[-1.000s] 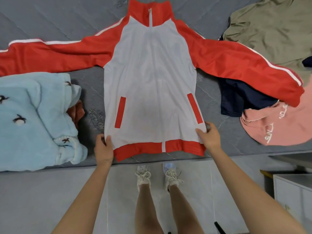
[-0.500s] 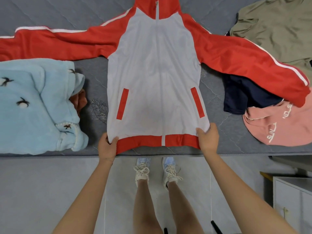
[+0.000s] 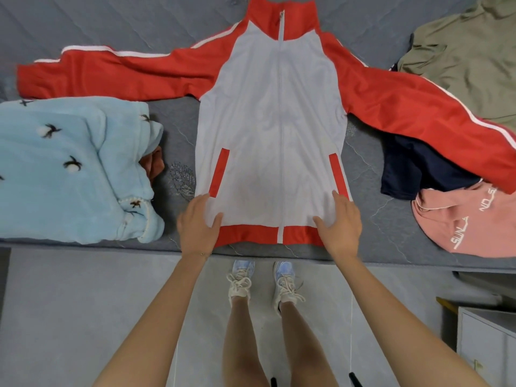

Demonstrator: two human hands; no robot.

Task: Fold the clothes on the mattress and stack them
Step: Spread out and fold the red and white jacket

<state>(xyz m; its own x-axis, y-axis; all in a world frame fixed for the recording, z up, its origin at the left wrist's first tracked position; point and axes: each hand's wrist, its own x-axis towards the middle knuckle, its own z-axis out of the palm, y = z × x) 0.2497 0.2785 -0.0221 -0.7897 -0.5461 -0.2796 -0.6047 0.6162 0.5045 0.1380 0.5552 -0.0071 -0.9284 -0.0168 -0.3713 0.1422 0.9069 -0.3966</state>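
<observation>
Track jacket, grey-white body, red sleeves, collar, hem band and pocket trims: lies front up and zipped on the grey quilted mattress, collar away from the person, hem at the near edge. Both sleeves are spread out sideways; the one on the person's right drapes over a navy garment.

Left hand: flat on the jacket's lower left corner, fingers straight and spread wide, thumb out across the pale fabric just above the red band.

Right hand: flat on the lower right corner, fingers straight and spread, fingertips just beside the red pocket trim.

Light blue fleece garment, dark embroidered motifs: folded, on the mattress left of the jacket and apart from its body, with an orange-brown piece showing at its edge.

Olive garment: unfolded, far right, behind the sleeve.

Pink garment, white lettering: right side, at the near edge, touching the navy one.

Sneakers: on the grey floor just below the mattress edge.

White cabinet: lower right corner.
</observation>
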